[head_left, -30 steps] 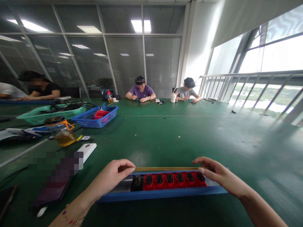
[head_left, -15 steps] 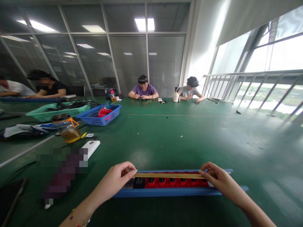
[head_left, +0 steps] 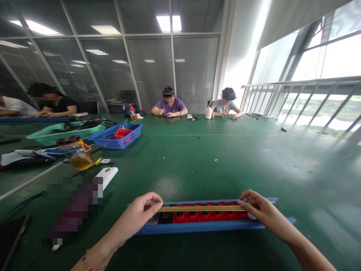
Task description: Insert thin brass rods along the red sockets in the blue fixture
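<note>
Several thin tan sticks (head_left: 200, 208) lie side by side in a bundle stretched between my hands. My left hand (head_left: 146, 207) pinches the left end of the bundle between thumb and fingertips. At the other end, my right hand (head_left: 252, 206) is closed on the sticks in the same way. Just beneath them is a row of red holders (head_left: 205, 217) with dark centres, with a black block (head_left: 166, 218) at its left. Blue rails (head_left: 214, 226) run along the front and back of this row. My fingers partly cover both ends of the sticks.
To the left lie a white power strip or similar long device (head_left: 109, 176), partly blurred out, and a jar of amber liquid (head_left: 80, 160). Beyond them stand a blue basket (head_left: 115, 142) and a green basket (head_left: 42, 137) with cables. People sit across the green table (head_left: 180, 162).
The view has tilted and shifted slightly. Both hands keep their pinch on the sticks, which stay stretched above the red row with hardly any movement.
</note>
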`<state>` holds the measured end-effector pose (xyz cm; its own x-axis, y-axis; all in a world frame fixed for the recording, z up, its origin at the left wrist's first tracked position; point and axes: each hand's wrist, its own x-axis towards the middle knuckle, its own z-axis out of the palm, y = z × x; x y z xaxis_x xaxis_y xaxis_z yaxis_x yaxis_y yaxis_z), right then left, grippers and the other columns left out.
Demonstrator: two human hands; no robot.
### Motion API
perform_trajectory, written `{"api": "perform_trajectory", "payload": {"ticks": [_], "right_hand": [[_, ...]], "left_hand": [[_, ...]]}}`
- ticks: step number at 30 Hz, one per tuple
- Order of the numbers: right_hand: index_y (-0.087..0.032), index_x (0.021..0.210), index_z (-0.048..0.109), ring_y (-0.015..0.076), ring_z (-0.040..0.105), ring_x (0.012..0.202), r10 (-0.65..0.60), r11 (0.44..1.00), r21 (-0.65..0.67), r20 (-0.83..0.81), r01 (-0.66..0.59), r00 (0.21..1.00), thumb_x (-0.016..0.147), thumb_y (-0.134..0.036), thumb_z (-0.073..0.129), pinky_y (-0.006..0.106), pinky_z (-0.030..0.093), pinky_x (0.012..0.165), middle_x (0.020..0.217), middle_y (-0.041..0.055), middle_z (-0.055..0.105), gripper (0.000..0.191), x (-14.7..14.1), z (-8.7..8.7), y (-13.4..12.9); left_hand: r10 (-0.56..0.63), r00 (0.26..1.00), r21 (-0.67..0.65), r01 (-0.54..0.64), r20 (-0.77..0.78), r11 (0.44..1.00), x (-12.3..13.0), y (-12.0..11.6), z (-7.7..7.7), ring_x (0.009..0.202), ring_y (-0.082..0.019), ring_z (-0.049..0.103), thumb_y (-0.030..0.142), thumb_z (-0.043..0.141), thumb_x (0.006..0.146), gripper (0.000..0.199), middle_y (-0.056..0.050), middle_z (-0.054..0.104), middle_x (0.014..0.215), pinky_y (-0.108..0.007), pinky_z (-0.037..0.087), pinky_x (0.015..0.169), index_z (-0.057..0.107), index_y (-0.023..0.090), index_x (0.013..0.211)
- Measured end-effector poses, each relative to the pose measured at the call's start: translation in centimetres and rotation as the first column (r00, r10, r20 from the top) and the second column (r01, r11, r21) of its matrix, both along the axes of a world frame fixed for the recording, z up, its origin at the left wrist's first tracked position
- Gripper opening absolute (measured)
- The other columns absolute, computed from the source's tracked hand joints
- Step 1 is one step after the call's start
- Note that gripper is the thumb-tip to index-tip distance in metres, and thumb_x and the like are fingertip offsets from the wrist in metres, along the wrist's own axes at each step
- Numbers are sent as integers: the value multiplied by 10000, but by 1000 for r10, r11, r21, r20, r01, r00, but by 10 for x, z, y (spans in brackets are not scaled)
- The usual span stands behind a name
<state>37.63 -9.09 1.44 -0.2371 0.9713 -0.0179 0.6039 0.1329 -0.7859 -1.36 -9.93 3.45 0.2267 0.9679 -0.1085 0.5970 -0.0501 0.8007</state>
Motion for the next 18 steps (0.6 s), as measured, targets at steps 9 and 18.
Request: {"api": "perform_trajectory", "payload": {"ticks": [9, 18], "right_hand": [[-213, 943, 451, 108, 416, 545, -18, 998, 55, -4, 18, 1000, 827, -482, 441, 227, 341, 506, 591, -62, 400, 294, 1, 0, -1], [-236, 977, 455, 132, 496, 610, 3, 996, 89, 77, -10, 997, 850, -481, 392, 240, 409, 558, 649, -40, 495, 284, -1, 4, -4]], "left_hand": [[-30, 999, 14, 31, -20, 999, 1, -1, 3, 668, -134, 521, 474, 430, 799, 328, 7, 578, 714, -205, 391, 599, 550, 185, 895], [-89, 995, 16, 89, -47, 996, 1, -1, 4, 701, -144, 548, 463, 402, 815, 322, 3, 596, 748, -216, 428, 639, 551, 195, 912]]}}
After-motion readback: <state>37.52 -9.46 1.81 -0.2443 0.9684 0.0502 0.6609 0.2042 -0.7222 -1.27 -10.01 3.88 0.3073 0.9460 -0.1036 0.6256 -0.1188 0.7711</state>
